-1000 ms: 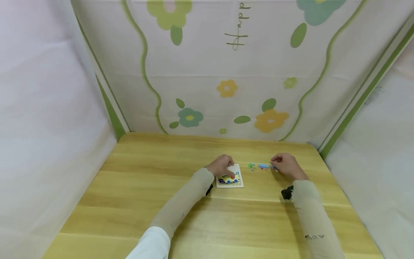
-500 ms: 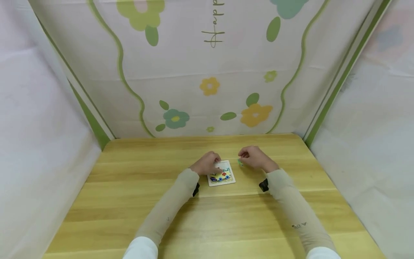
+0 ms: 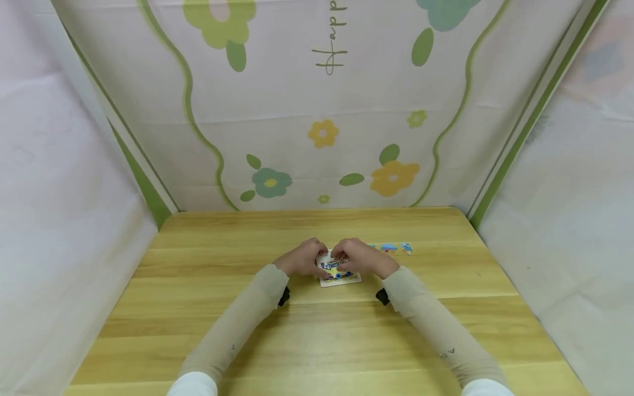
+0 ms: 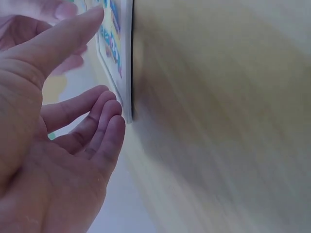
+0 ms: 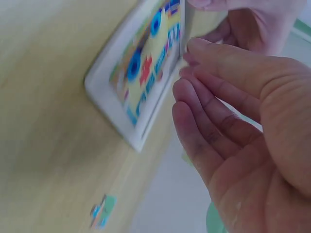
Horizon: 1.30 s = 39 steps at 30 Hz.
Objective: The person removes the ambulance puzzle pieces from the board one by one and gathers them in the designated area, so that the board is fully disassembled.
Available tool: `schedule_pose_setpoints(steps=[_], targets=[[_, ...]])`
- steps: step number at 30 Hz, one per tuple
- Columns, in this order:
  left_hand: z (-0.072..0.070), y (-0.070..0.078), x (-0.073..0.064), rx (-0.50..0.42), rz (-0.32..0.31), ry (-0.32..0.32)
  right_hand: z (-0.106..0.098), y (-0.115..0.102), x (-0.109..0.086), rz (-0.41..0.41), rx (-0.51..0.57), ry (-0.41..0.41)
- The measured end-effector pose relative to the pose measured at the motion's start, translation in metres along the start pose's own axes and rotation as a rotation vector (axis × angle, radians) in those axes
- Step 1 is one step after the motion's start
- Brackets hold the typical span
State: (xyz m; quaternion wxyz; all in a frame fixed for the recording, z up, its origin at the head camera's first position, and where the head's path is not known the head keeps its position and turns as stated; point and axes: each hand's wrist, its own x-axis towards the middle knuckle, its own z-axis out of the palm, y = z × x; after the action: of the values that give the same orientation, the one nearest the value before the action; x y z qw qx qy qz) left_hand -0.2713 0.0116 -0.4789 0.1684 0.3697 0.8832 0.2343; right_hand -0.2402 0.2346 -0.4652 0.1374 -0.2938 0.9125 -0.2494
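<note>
The person's bare right hand (image 3: 359, 257) is moving left from the small, flat, mostly blue puzzle pieces (image 3: 388, 247) to the white-bordered square picture board (image 5: 109, 103); the bare left hand (image 3: 303, 259) is drawing its thumb back leftward.

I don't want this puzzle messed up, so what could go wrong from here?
The left hand and right hand both crowd the small puzzle board, so either might nudge it askew. The loose pieces lie close beside the right hand, so it could perhaps scatter them when moving back.
</note>
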Motion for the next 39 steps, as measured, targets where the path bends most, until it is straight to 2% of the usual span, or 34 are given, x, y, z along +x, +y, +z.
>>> schedule_pose_setpoints(steps=[3, 9, 18, 30, 39], targets=[[0.002, 0.002, -0.004, 0.01, -0.002, 0.009, 0.007, -0.005, 0.006, -0.01, -0.039, -0.01], [0.005, 0.0, -0.009, 0.0, -0.019, 0.02, 0.013, -0.006, 0.012, 0.029, -0.062, -0.019], [0.006, -0.002, -0.01, -0.03, -0.018, 0.055, 0.014, -0.005, 0.015, 0.013, -0.064, -0.04], [0.011, -0.004, -0.012, -0.052, -0.031, 0.07, 0.015, -0.012, 0.017, 0.037, -0.082, -0.058], [0.012, -0.004, -0.011, -0.045, -0.023, 0.076, 0.016, -0.01, 0.017, 0.044, -0.076, -0.028]])
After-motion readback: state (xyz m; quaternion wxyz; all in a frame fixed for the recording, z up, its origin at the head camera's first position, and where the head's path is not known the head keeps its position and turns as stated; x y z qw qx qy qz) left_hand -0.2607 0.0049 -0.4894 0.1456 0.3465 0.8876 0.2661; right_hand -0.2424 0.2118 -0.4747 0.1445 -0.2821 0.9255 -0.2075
